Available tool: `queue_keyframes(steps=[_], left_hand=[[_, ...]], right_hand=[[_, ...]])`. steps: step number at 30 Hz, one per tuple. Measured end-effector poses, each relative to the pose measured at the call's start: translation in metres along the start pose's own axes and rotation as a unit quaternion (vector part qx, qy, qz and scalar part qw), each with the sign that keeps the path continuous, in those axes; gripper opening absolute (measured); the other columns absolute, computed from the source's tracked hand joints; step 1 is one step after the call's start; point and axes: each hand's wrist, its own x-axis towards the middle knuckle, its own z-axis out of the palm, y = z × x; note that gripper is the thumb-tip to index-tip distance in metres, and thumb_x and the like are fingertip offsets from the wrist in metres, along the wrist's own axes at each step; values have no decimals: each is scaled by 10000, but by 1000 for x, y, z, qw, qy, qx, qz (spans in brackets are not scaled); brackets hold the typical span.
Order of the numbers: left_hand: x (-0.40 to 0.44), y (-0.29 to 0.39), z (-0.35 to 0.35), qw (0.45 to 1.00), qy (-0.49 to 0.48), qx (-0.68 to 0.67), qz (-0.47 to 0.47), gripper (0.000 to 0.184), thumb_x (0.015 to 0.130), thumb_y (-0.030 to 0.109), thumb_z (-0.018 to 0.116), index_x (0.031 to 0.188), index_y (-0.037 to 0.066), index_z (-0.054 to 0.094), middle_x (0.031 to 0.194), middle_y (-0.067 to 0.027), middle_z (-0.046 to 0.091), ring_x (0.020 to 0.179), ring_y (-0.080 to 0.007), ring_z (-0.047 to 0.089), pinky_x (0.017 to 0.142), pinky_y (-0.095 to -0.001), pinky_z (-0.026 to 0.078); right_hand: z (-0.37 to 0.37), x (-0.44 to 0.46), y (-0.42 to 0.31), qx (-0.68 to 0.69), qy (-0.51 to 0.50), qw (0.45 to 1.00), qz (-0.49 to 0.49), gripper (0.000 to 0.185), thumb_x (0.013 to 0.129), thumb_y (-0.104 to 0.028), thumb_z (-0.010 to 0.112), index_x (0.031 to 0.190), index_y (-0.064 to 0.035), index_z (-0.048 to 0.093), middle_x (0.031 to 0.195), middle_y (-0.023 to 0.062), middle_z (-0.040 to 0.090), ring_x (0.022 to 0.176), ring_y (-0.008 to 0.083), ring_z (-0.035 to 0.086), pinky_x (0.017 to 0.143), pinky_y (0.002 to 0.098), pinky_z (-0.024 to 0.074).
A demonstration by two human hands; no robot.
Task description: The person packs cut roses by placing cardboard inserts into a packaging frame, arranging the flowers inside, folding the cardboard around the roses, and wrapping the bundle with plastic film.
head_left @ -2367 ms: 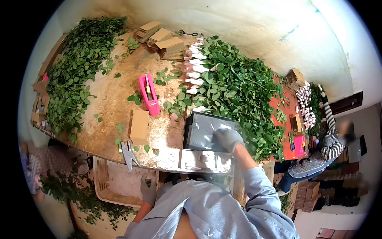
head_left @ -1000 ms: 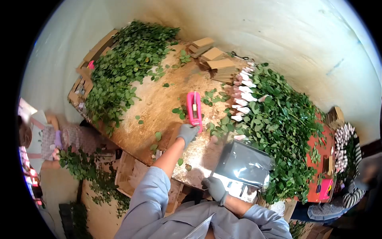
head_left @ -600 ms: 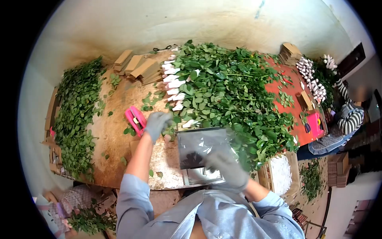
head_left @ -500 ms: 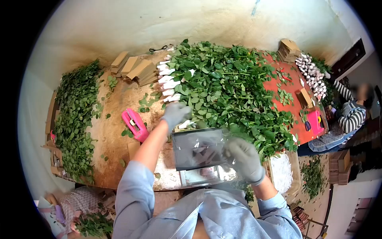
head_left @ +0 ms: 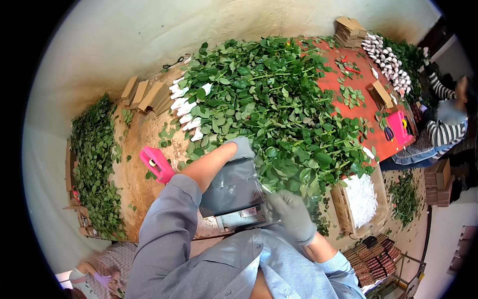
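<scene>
My left hand (head_left: 242, 148), in a grey glove, reaches over the far edge of a dark panel with a shiny plastic surface (head_left: 231, 187). Its fingers are hidden at the edge of a large heap of leafy green stems (head_left: 284, 99). My right hand (head_left: 291, 217), also gloved, is closed at the panel's right side, by a small whitish piece and some clear film; what its fingers hold is unclear. Below the panel shows a silver unit with a label (head_left: 241, 218). White-wrapped ends (head_left: 184, 105) line the heap's left side.
A pink tape dispenser (head_left: 157, 164) and cardboard pieces (head_left: 149, 94) lie left. More leafy stems (head_left: 97, 174) are piled far left. A basket of white pieces (head_left: 361, 202) stands right. Beyond the red tabletop (head_left: 326, 62), a person in striped sleeves (head_left: 443, 132) sits near wrapped flowers (head_left: 386, 62).
My left hand has moved right, from beside the white-wrapped ends to the panel's far edge. My right hand has come slightly lower and left. The camera view has shifted.
</scene>
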Motion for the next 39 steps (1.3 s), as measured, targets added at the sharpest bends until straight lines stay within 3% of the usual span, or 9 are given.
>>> queue_keyframes(steps=[4,6,8,10,15,20,23,30,39], left_hand=[[-38,10,-12,996,65,7,-56,486,832,379,683,1180,42,722,1179,-228,721,1014,-387,710,902,-474,555],[-55,12,-8,959,258,-89,-77,479,856,393,706,1178,38,700,1157,-221,723,1042,-371,702,911,-453,552],[-91,12,0,925,351,-143,-5,461,855,395,742,1158,53,682,1203,-194,702,1142,-364,658,979,-459,515],[-160,35,8,941,316,-57,108,689,795,418,807,1337,52,591,1398,-230,581,1334,-415,521,1120,-516,397],[-212,56,67,966,194,139,98,1296,643,461,875,1600,-46,162,1669,-288,140,1558,-460,117,1233,-612,75],[-206,60,78,962,216,145,79,1266,632,390,876,1594,-57,184,1677,-280,136,1574,-443,95,1238,-619,52],[-204,61,79,966,207,135,74,1262,647,404,873,1598,-56,182,1682,-266,142,1580,-429,89,1244,-612,45],[-195,55,88,960,240,121,80,1262,647,390,898,1602,-36,193,1687,-235,160,1580,-413,107,1246,-611,49],[-198,65,79,970,209,110,59,1246,606,329,922,1578,1,215,1666,-229,200,1575,-410,130,1240,-618,64]], right_hand=[[13,-15,19,-39,10,998,48,343,1056,-259,541,853,9,610,703,47,598,633,126,546,602,308,452],[14,-17,41,-188,21,971,-145,379,1046,-280,523,823,14,610,705,69,588,662,128,543,640,306,458],[15,-19,44,-149,36,985,-74,392,1047,-292,519,838,30,600,696,91,567,661,161,541,648,344,460],[16,-19,57,-155,22,984,-82,301,1018,-199,501,860,32,612,804,198,604,763,328,594,716,412,467],[23,-27,90,-148,49,985,-77,249,999,-173,519,897,33,613,807,223,594,761,356,595,716,437,470],[12,-28,132,-151,79,975,-139,336,1038,-237,535,856,36,603,725,125,549,693,204,545,681,371,465],[8,-30,151,-166,86,979,-87,224,967,-169,545,885,28,613,806,223,596,750,366,602,713,444,482],[3,1,209,-183,143,949,-215,163,969,-135,554,933,10,620,813,217,584,803,412,605,754,461,494],[-4,59,246,-348,127,925,-86,184,921,-179,607,1037,-65,694,968,196,690,889,408,659,786,513,530]])
